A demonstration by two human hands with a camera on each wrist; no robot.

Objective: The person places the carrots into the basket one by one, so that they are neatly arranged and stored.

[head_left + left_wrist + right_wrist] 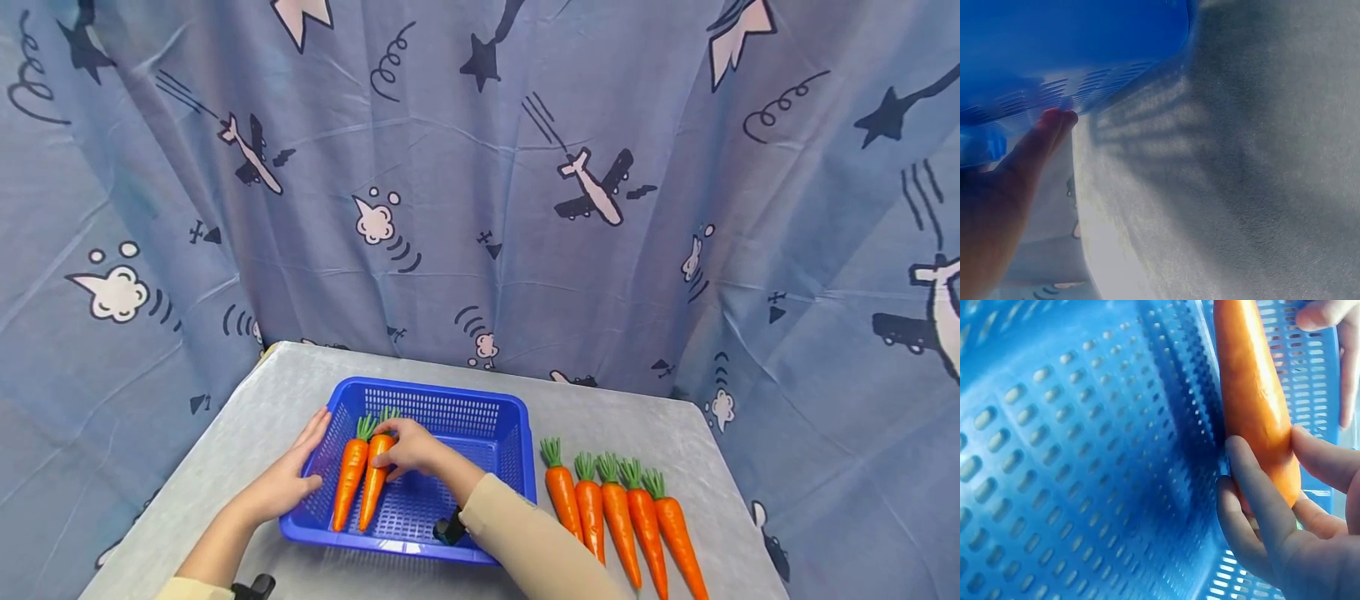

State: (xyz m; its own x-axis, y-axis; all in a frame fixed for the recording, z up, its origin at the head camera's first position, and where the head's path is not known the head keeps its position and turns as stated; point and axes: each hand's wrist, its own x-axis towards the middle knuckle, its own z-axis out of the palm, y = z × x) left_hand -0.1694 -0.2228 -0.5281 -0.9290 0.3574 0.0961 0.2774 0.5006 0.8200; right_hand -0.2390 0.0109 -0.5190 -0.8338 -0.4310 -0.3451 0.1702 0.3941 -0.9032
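Observation:
A blue plastic basket [416, 547] stands on the table with two orange toy carrots inside, side by side at its left. My left hand [281, 483] holds the basket's left side, thumb over the rim and straight fingers against the outer wall [1063, 94]. Inside the basket, my right hand [408, 450] grips the thick upper part of the second carrot [372, 487] between thumb and fingers. The first carrot [350, 483] lies just to its left, green top towards the back. In the right wrist view, several fingers wrap the gripped carrot [1254, 394].
Several more carrots [618, 517] lie in a row on the grey table [296, 375], right of the basket; my right forearm partly covers the nearest ones. A blue patterned curtain [450, 275] hangs behind and at both sides of the table.

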